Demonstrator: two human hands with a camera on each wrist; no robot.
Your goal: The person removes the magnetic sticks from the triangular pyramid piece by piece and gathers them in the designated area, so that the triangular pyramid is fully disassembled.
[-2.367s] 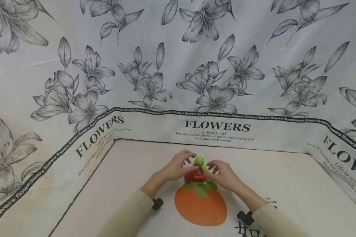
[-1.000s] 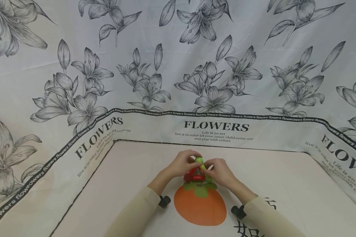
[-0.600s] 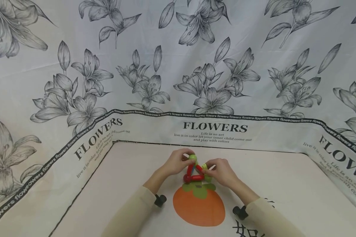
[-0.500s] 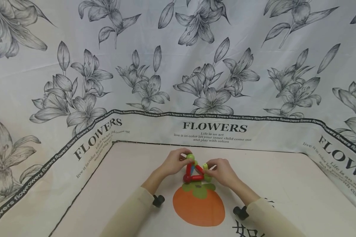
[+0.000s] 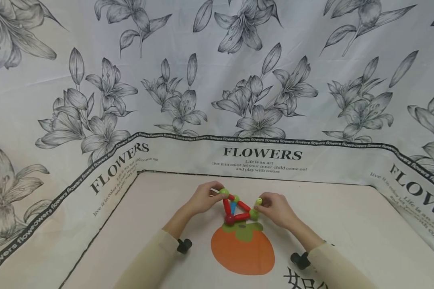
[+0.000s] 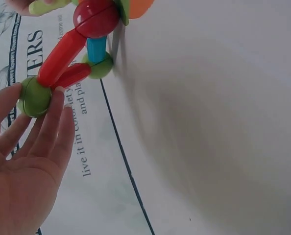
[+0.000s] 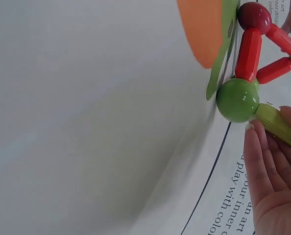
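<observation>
A small frame of toy rods and balls stands on the table, with a dark red ball (image 5: 229, 219) at its near corner. My left hand (image 5: 202, 199) pinches the raised green ball (image 6: 35, 98) between thumb and fingers; red rods join this ball to the rest. At the other side, my right hand (image 5: 276, 208) holds a yellow-green rod (image 7: 278, 125) between thumb and fingers. That rod's lower end meets the right green ball (image 7: 237, 100), and its upper end is free. Behind sit another green ball (image 5: 235, 198) and a blue rod (image 5: 233, 207).
A printed orange persimmon shape (image 5: 243, 251) lies on the pale tabletop (image 5: 159, 224) just in front of the frame. Flower-printed cloth (image 5: 264, 160) rises behind and at both sides. Dark wrist devices (image 5: 299, 261) sit near the sleeves.
The yellow-green rod has parted from the top green ball. My left hand has drawn that ball leftward, and my right hand has moved right, tilting the rod outward.
</observation>
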